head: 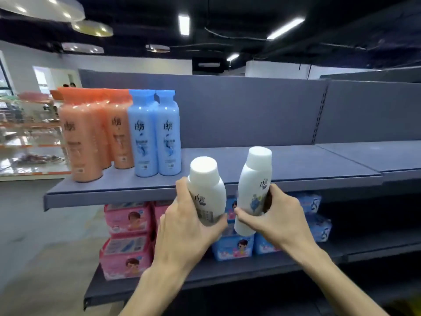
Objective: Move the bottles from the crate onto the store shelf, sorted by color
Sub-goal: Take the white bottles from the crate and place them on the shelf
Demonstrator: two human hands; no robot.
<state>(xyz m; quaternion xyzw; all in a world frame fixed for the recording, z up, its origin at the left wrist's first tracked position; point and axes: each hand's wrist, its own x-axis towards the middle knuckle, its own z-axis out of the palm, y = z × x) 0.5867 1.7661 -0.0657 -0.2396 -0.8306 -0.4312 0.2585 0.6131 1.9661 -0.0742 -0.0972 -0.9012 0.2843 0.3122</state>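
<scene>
Evenly bright, lit by ceiling tube lights (284,27) at upper centre and right. Glare on round panels (92,28) upper left. Motion blur throughout; wide-angle bending at edges.

Shelf (273,165): orange bottles (91,133), blue bottles (157,133).

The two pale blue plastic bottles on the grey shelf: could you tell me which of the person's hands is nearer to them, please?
Left. The left hand, gripping a white plastic bottle, is just below and right of the pale blue bottles; the right hand, holding another white bottle, is further right.
</scene>
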